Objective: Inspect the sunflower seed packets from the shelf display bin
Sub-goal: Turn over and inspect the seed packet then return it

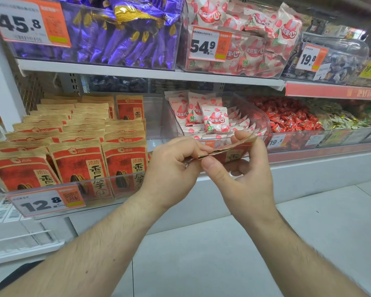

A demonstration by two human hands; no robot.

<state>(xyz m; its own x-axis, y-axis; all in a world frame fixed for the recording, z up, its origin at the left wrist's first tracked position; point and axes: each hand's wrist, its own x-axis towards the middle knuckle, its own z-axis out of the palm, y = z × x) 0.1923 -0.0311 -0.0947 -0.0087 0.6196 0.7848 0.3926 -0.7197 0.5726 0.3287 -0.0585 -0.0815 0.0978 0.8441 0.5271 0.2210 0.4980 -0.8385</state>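
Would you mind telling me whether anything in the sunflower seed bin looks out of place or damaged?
Nothing stands out. The sunflower seed packets stand upright in neat rows in the clear bin. One packet is out, held flat between the left hand and right hand; no tear shows.

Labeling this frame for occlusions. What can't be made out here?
Head view only:
- Sunflower seed packet in hand: held nearly edge-on, its front mostly hidden by the left hand and right hand.
- Display bin: its left end is cut off by the frame edge; rear packets are hidden by the front rows.
- 12.8 price tag: small print too fine to read.
- Far-right bins: contents blurred.
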